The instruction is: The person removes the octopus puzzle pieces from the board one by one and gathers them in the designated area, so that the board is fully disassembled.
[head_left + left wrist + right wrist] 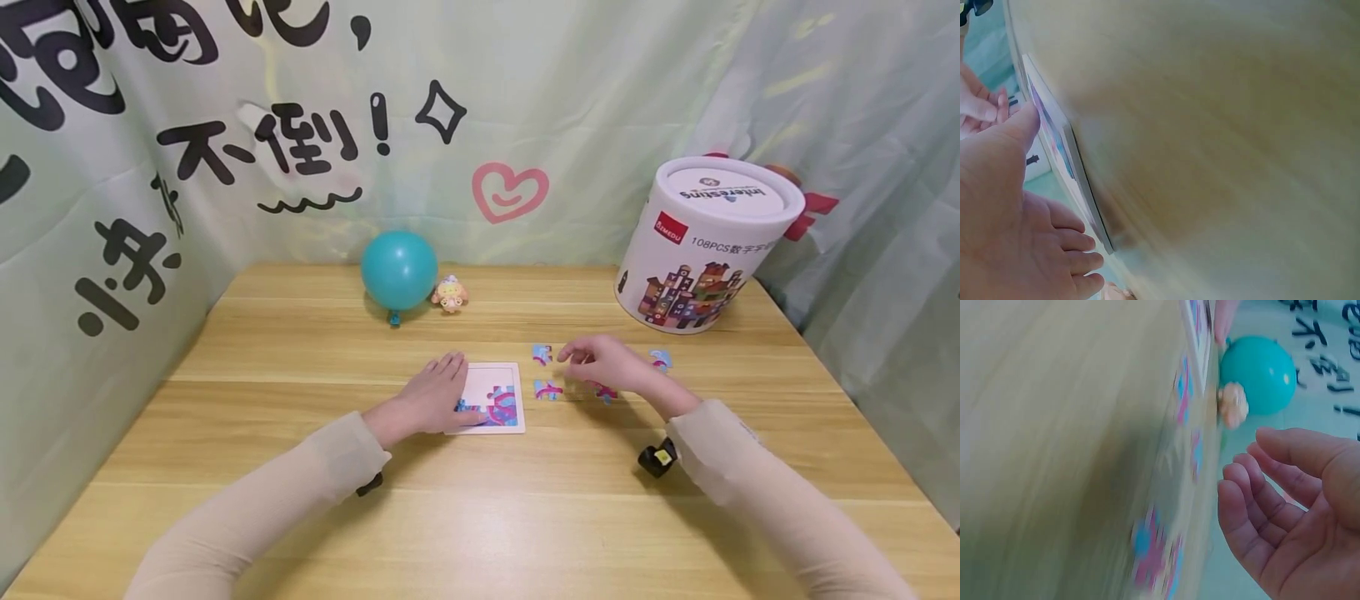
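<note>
A white-framed jigsaw puzzle board (521, 400) lies mid-table, its lower part filled with blue, pink and purple pieces. My left hand (435, 393) rests over its left side with straight fingers; in the left wrist view the board (1079, 162) is beside the thumb and fingertips. Right of the board, my right hand (606, 363) hovers with loosely bent fingers, and the right wrist view shows nothing between them. Several loose puzzle pieces lie around it: one upper left (542, 355), one lower left (548, 390), one partly hidden below the hand (606, 393), one farther right (661, 360).
A teal balloon (399, 271) and a small plush-like figure (450, 294) sit behind the board. A large white tub (697, 250) with printed blocks stands at the back right. A printed curtain (585, 108) hangs along the table's back edge.
</note>
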Demonstrator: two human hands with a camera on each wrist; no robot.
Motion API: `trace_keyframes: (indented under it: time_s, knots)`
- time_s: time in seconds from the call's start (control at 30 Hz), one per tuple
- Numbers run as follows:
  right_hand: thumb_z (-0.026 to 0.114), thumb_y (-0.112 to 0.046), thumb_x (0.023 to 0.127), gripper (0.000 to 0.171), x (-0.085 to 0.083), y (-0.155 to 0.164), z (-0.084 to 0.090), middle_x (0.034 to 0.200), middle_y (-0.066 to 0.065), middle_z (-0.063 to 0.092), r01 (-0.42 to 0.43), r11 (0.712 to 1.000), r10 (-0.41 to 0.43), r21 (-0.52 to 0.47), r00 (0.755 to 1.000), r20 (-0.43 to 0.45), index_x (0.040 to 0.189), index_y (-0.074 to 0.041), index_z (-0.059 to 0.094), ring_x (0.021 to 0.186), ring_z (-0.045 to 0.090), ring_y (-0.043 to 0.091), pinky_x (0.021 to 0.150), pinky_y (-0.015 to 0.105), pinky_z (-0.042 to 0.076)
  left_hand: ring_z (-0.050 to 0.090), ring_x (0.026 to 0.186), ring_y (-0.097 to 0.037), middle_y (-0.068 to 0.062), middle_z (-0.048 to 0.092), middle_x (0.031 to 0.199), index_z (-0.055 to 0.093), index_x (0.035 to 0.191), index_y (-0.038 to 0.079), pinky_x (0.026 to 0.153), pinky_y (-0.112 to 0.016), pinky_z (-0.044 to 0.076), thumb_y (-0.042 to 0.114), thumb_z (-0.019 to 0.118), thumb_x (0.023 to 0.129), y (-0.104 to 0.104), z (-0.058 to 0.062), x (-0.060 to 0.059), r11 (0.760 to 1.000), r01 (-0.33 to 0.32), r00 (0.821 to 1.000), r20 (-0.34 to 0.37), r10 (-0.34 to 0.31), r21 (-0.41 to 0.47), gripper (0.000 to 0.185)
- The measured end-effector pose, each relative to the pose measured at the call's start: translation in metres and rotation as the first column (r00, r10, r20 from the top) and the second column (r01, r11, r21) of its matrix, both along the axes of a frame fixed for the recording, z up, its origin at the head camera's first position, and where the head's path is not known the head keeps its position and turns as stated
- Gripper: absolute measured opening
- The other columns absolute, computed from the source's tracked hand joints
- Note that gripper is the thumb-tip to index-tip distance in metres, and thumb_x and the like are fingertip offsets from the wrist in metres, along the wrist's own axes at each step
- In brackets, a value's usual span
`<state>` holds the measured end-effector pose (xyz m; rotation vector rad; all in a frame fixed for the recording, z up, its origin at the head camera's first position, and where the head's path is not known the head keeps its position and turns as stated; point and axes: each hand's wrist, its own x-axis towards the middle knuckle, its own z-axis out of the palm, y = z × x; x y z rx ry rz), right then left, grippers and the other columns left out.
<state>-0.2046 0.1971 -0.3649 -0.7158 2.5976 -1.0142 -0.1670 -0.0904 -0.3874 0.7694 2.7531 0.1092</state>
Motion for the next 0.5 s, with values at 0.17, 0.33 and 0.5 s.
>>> trace_keyframes:
  time_s: [0.17, 0.33, 0.5]
  knots:
    - [0.064, -0.004, 0.084, 0.018, 0.002, -0.029, -0.003, 0.075, 0.002, 0.060, -0.091, 0.996, 0.090, -0.016, 0.995, -0.029, 0.100, 0.003, 0.064, 0.066, 0.056, 0.015, 0.060, 0.029, 0.047, 0.010, 0.137, -0.031, -0.021, 0.013, 0.149, 0.017, 0.144, -0.006, 0.109, -0.041, 0.011, 0.064, 0.043, 0.086, 0.005, -0.002, 0.000, 1.000, 0.024, 1.000, -0.016, -0.024, 0.004, 0.094]
    - [0.066, -0.004, 0.083, 0.017, 0.003, -0.051, -0.008, 0.071, -0.001, 0.059, -0.147, 0.989, 0.147, 0.003, 0.989, -0.016, 0.099, 0.003, 0.063, 0.063, 0.055, 0.012, 0.058, 0.027, 0.047, 0.011, 0.137, -0.029, -0.019, 0.013, 0.150, 0.017, 0.144, -0.005, 0.109, -0.041, 0.011, 0.066, 0.042, 0.085, 0.011, -0.007, -0.003, 1.000, 0.027, 0.999, -0.034, -0.028, -0.007, 0.095]
    - [0.067, -0.004, 0.082, 0.014, 0.004, -0.066, -0.014, 0.068, -0.002, 0.056, -0.178, 0.984, 0.179, 0.029, 0.984, -0.003, 0.094, 0.001, 0.064, 0.060, 0.050, 0.010, 0.055, 0.024, 0.044, 0.011, 0.137, -0.029, -0.018, 0.013, 0.150, 0.018, 0.144, -0.005, 0.110, -0.041, 0.010, 0.066, 0.043, 0.085, 0.014, -0.007, -0.005, 0.999, 0.026, 0.999, -0.031, -0.027, -0.025, 0.095]
